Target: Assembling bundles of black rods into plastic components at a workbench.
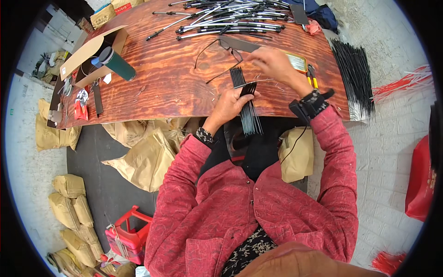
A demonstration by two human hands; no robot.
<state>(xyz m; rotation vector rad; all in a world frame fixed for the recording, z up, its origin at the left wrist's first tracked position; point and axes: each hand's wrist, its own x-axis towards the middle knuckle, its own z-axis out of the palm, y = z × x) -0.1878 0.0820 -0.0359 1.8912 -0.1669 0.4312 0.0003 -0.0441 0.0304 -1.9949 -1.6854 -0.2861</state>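
Note:
Near the table's front edge, my left hand (231,104) is closed around a bundle of thin black rods (249,117), whose pale lower ends hang past the edge. Black slotted upper parts of the bundle show above my fingers. Across it lies a thin silvery wire (258,82). My right hand (276,64) is raised over the table beyond the bundle, fingers bent together and pointing left; whatever is between them is too small to make out. Beside those fingers lie a dark flat strip (240,44) and a pair of eyeglasses (206,50).
Black-and-silver rods (230,18) are piled at the far side. A green tumbler (121,66) and an open cardboard box (87,51) stand left. Yellow-handled pliers (313,77) and a yellow-rimmed tin (296,62) lie right, before a black rod stack (353,74). Paper sacks (143,157) sit below.

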